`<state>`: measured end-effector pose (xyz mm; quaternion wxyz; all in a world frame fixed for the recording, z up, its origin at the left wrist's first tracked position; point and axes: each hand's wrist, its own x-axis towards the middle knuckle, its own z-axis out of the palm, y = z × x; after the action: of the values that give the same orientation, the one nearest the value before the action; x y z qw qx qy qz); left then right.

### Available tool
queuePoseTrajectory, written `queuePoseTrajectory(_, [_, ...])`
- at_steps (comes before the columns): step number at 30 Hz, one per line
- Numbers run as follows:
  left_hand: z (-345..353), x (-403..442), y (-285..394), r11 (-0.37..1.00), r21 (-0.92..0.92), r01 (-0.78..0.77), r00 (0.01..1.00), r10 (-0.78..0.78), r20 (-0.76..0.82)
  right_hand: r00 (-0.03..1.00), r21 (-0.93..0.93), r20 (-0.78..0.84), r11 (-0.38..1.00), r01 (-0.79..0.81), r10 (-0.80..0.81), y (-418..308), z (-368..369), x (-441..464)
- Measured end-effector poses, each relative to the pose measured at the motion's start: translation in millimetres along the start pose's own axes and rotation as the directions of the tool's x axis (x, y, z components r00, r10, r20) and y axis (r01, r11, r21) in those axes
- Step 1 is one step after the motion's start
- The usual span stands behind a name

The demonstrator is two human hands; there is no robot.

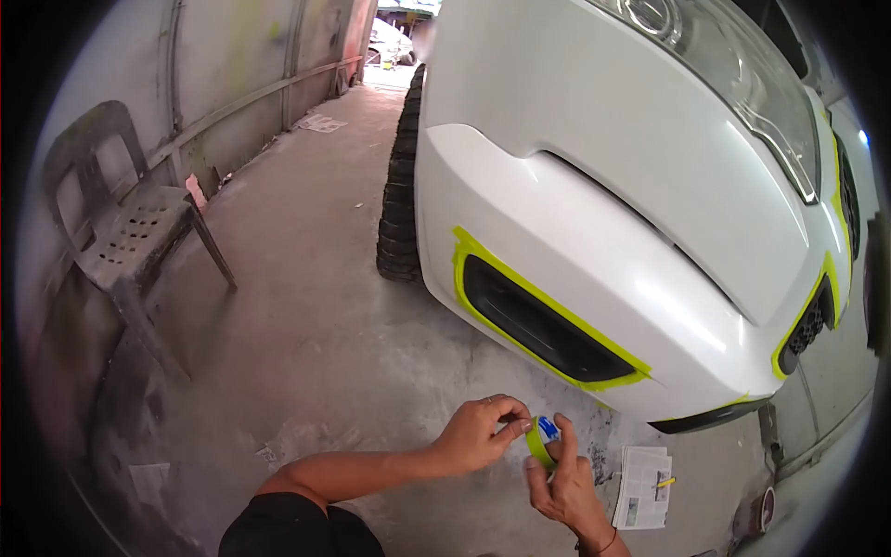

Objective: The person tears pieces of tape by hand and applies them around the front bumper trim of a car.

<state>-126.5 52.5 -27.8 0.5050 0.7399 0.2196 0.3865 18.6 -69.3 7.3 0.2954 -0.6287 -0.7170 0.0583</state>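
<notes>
A roll of yellow-green masking tape (537, 446) with a blue patch on its inner core is held upright in my right hand (568, 492), fingers and thumb around it. My left hand (484, 433) is closed in a pinch at the roll's left edge, where the tape's end appears to be; the fingertips hide the exact grip. Beyond both hands stands a white car bumper (594, 269). The same yellow-green tape borders its black recessed vent (548, 320) and the darker grille opening (809, 330) farther right.
A folded newspaper (640, 487) with a small yellow piece on it lies right of my hands. A dusty plastic chair (139, 223) stands left by the wall panels (223, 65). The car's tyre (399, 204) and headlight (733, 84) are ahead; a can (765, 511) sits lower right.
</notes>
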Motion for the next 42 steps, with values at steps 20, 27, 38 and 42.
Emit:
queuePoseTrajectory(20, [-1,-5,-37,0.821,0.347,-0.454,0.891,0.423,0.166,0.994,-0.536,0.064,0.837,0.110,-0.089,16,18,14])
queuePoseTrajectory(27, [-6,-11,-25,0.721,0.563,-0.404,0.912,0.360,0.195,0.990,-0.536,0.067,0.832,0.141,-0.125,9,15,13])
queuePoseTrajectory(38, [-20,-5,-3,0.555,0.644,-0.527,0.714,0.700,-0.019,0.675,0.416,-0.567,0.871,-0.261,0.472,48,-6,6])
queuePoseTrajectory(42, [-84,35,8,0.746,0.543,-0.384,0.686,0.625,-0.373,0.682,0.361,-0.642,0.922,-0.136,0.352,5,-20,-12])
